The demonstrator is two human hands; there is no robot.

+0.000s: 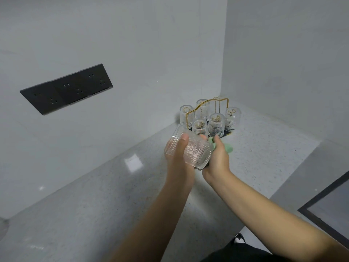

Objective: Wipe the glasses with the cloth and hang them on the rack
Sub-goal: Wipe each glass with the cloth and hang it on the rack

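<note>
Holding a ribbed glass (188, 151) in its grip, left hand (178, 157) — right hand (217, 157) clutches green cloth (227, 148).

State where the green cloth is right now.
In the head view, the green cloth is gripped in the right hand, against the ribbed glass and just in front of the gold rack.

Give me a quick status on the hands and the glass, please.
Left hand grips glass, tilted. Right hand holds green cloth against it. Rack holds five glasses; path clear.
</note>
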